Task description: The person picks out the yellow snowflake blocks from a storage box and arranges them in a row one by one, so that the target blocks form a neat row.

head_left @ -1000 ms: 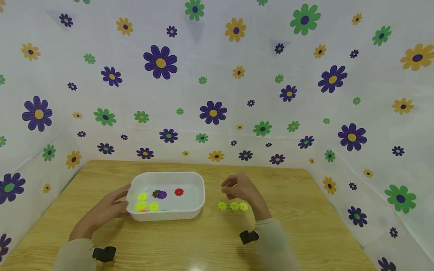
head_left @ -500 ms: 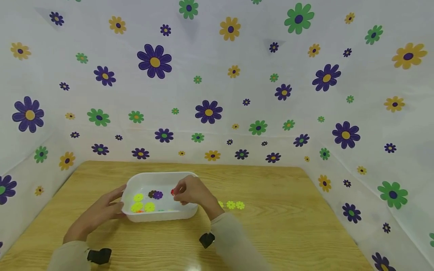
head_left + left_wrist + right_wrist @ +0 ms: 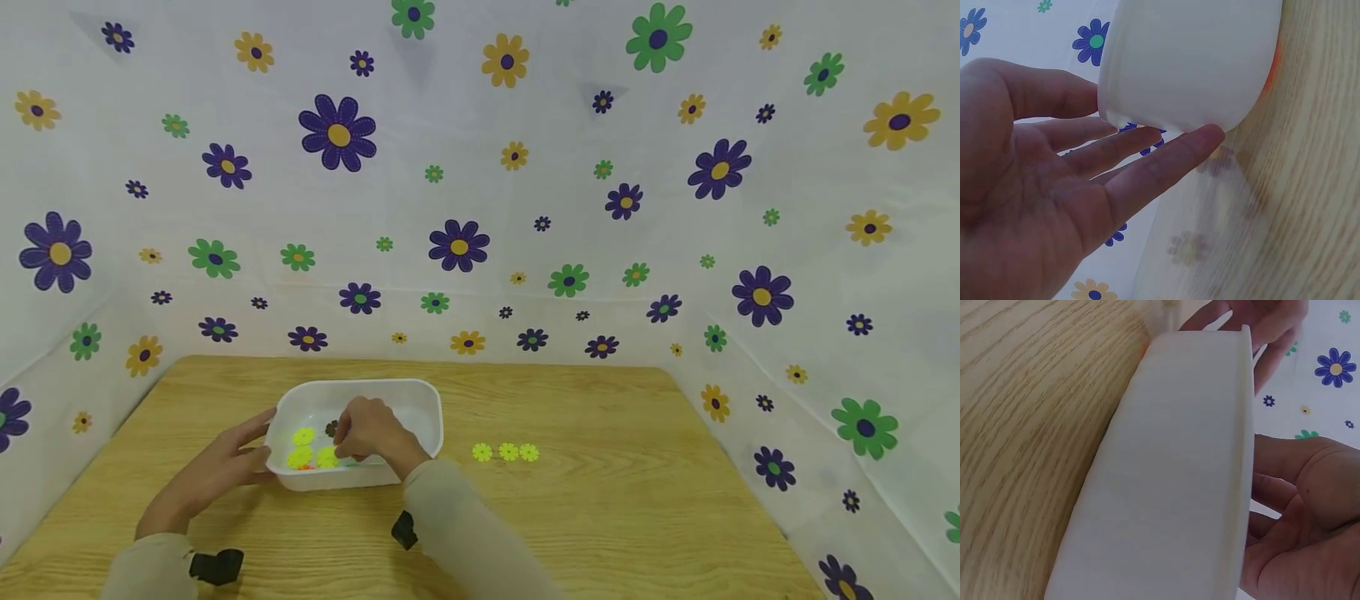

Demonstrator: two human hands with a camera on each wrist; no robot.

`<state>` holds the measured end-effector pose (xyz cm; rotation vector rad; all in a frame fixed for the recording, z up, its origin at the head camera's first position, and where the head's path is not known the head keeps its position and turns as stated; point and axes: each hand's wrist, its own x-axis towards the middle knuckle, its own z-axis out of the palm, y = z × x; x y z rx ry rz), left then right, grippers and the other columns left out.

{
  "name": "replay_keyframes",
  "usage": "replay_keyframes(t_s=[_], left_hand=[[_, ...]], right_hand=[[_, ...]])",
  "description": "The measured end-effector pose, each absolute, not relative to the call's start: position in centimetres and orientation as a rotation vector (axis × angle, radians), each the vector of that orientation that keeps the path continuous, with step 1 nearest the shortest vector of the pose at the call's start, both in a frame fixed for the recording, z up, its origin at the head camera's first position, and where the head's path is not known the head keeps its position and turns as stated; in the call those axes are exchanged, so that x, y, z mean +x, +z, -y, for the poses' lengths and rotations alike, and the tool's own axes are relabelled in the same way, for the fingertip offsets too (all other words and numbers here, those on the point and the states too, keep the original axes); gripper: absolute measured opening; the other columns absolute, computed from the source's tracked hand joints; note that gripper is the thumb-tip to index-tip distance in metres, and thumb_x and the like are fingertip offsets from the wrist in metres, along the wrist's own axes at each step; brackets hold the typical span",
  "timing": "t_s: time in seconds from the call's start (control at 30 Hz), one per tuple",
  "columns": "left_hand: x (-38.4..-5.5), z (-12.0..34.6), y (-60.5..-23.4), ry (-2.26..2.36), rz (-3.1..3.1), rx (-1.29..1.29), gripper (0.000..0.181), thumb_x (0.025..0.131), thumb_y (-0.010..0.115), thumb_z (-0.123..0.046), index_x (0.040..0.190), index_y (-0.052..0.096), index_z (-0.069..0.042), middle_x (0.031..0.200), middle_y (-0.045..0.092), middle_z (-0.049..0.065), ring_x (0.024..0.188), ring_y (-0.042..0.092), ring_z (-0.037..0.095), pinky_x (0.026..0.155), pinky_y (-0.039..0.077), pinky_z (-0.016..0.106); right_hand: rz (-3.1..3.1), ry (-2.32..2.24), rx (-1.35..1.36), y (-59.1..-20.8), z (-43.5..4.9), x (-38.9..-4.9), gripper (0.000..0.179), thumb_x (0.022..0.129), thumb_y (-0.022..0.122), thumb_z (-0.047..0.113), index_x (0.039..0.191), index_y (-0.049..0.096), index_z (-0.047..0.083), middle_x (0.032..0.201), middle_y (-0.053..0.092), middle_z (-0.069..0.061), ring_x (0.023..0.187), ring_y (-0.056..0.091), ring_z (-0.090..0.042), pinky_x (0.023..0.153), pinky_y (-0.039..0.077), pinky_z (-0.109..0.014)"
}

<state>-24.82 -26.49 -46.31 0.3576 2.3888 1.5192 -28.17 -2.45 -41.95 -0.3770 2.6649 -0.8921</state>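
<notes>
A shallow white plastic tub [image 3: 420,400], rectangular with rounded corners and a smooth matte wall, sits on the left half of the counter [image 3: 615,517], a pale wood-grain surface with a slight sheen. Inside lie small flat snowflake-shaped plastic discs with notched edges: three yellow-green discs [image 3: 303,437] at the left end, a brown disc [image 3: 331,428] further in, and a sliver of orange disc [image 3: 304,467] against the near wall.

The right hand [image 3: 369,433] reaches down into the tub over its near rim, fingers curled above the discs; whether it holds one cannot be told, since the palm hides the fingertips from the head view and the tub wall blocks the right wrist view. The left hand [image 3: 217,471] lies against the tub's left end with fingers straight and slightly spread, their tips [image 3: 1210,134] touching the outer wall near its base.

To the right of the tub, well apart from it, three more yellow-green discs [image 3: 508,452] lie on the counter in a short row, edges touching. A white sheet printed with purple, green and yellow daisies [image 3: 339,133] walls in the counter on three sides.
</notes>
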Motion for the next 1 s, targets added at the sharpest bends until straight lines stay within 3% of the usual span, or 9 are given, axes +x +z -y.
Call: replay_keyframes(t_s=[0.2, 0.53, 0.87, 1.0], left_hand=[[-24.9, 26.4, -46.3, 1.506, -2.386, 0.328, 0.073, 0.105, 0.047, -0.01, 0.163, 0.005, 0.005, 0.164, 0.013, 0.041, 0.137, 0.048, 0.058, 0.094, 0.064, 0.045], [-24.9, 26.5, -46.2, 1.529, -2.357, 0.331, 0.075, 0.104, 0.049, -0.011, 0.163, 0.006, 0.004, 0.165, 0.012, 0.04, 0.139, 0.045, 0.059, 0.094, 0.064, 0.045], [-25.0, 26.4, -46.2, 1.519, -2.357, 0.317, 0.074, 0.104, 0.048, -0.011, 0.163, 0.005, 0.004, 0.165, 0.01, 0.04, 0.139, 0.044, 0.06, 0.094, 0.063, 0.046], [-25.0, 26.5, -46.2, 1.516, -2.357, 0.307, 0.074, 0.105, 0.048, -0.01, 0.163, 0.005, 0.004, 0.165, 0.01, 0.04, 0.139, 0.044, 0.06, 0.094, 0.063, 0.047]], right_hand=[[-2.718, -0.832, -0.326, -43.2, 3.7, -28.9, 0.007, 0.081, 0.085, 0.01, 0.082, 0.078, 0.011, 0.076, 0.071, 0.004, 0.058, 0.06, -0.009, 0.053, 0.05, -0.018], [-2.715, -0.842, -0.25, -44.2, 5.0, -29.2, 0.009, 0.082, 0.085, 0.012, 0.086, 0.078, 0.015, 0.088, 0.068, 0.006, 0.078, 0.054, -0.012, 0.072, 0.054, -0.026], [-2.755, -0.77, -0.288, -45.3, 5.2, -29.4, 0.01, 0.081, 0.085, 0.009, 0.08, 0.077, 0.015, 0.104, 0.074, 0.01, 0.081, 0.054, -0.009, 0.072, 0.053, -0.023], [-2.768, -0.747, -0.307, -45.3, 5.3, -29.2, 0.01, 0.082, 0.086, 0.01, 0.079, 0.076, 0.013, 0.101, 0.074, 0.009, 0.078, 0.055, -0.008, 0.07, 0.053, -0.021]])
